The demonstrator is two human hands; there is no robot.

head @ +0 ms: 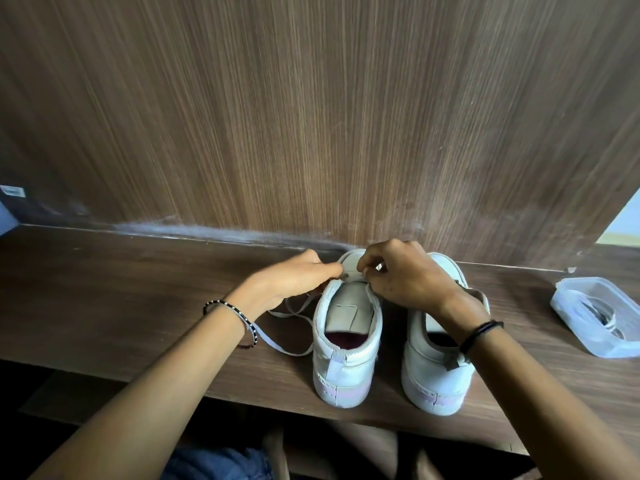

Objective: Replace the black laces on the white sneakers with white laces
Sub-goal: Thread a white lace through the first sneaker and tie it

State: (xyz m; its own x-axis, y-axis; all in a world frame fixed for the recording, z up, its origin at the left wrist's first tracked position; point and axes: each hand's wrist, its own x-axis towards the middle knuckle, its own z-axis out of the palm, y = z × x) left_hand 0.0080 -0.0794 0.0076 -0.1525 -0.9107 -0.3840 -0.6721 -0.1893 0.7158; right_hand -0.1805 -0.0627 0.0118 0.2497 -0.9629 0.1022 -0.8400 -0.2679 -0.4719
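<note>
Barely begun: left hand (294, 282) and right hand (405, 278) pinch a white lace (277, 341) at one sneaker's (346, 358) front eyelets; the other sneaker (436, 375) looks unlaced.

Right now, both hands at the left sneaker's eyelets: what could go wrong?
1. The loose white lace trails beside the left wrist's beaded bracelet; it could snag there.
2. The left sneaker and right sneaker stand heels near the table's front edge; a hard tug by the left hand or right hand might slide one off.
</note>
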